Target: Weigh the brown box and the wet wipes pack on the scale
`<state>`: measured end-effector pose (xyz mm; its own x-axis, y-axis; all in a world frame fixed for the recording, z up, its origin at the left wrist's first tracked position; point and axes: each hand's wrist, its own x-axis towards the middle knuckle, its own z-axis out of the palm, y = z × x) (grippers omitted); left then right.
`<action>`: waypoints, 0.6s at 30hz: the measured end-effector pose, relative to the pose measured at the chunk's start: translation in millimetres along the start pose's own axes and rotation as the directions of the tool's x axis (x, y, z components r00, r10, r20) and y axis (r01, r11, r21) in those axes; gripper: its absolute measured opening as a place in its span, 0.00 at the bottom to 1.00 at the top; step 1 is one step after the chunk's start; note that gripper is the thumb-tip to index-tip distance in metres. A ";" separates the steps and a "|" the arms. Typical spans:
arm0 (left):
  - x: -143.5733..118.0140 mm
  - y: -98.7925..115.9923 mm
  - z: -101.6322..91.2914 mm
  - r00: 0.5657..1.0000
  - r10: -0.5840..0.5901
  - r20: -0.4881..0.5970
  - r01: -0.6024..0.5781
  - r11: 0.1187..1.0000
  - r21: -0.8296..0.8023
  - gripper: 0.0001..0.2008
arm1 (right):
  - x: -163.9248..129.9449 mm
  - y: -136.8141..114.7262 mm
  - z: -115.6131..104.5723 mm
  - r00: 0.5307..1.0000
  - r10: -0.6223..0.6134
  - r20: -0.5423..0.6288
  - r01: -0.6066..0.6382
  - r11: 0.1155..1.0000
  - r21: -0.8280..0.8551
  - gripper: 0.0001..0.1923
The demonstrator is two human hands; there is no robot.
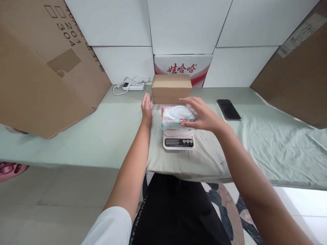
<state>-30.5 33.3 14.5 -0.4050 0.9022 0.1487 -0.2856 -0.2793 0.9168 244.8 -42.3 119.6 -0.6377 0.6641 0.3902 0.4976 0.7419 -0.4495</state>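
A pack of wet wipes [170,117], pink and light blue with a white oval lid [181,111], rests on a white kitchen scale [166,144]. The scale's small display and dark button panel face me. My right hand [201,115] is at the pack's right side, thumb and fingers spread apart and overlapping its edge; whether they touch it I cannot tell. Left of the pack, a short gap away, my left hand [146,108] stands on edge with its fingers stretched out, holding nothing. Most of the scale's plate is hidden under the pack.
Behind the scale sits a brown cardboard box [171,90]. A white power strip [134,86] with its cable lies at the back left, a black phone [228,109] to the right. Large cardboard sheets [51,88] flank the cloth-covered table [122,136].
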 end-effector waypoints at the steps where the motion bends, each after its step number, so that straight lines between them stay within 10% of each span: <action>1: 0.4 0.0 0.3 1.000 -0.005 0.003 0.005 1.000 0.003 0.30 | 10.5 -3.3 -1.7 0.993 0.000 0.115 0.005 0.999 -0.040 0.45; 7: 5.3 2.3 -2.4 1.000 0.008 -0.015 -0.008 1.000 -0.002 0.36 | 41.5 -13.0 5.0 0.904 0.126 0.409 -0.034 0.974 -0.226 0.50; 14: 14.4 6.6 -11.2 0.993 -0.025 -0.113 0.020 0.999 -0.047 0.37 | 8.0 5.6 -2.8 0.958 0.287 -0.012 -0.287 0.958 -0.006 0.41; 18: 13.8 5.5 -11.9 0.995 -0.027 -0.099 0.022 0.999 -0.050 0.40 | -14.8 46.7 -14.9 0.739 0.645 -0.195 -0.553 0.746 0.371 0.36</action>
<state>-48.0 40.3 17.1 -0.4811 0.8724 0.0863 -0.3375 -0.2752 0.9002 286.2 -16.1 104.8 -0.0357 0.9873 0.1548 0.5054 0.1514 -0.8495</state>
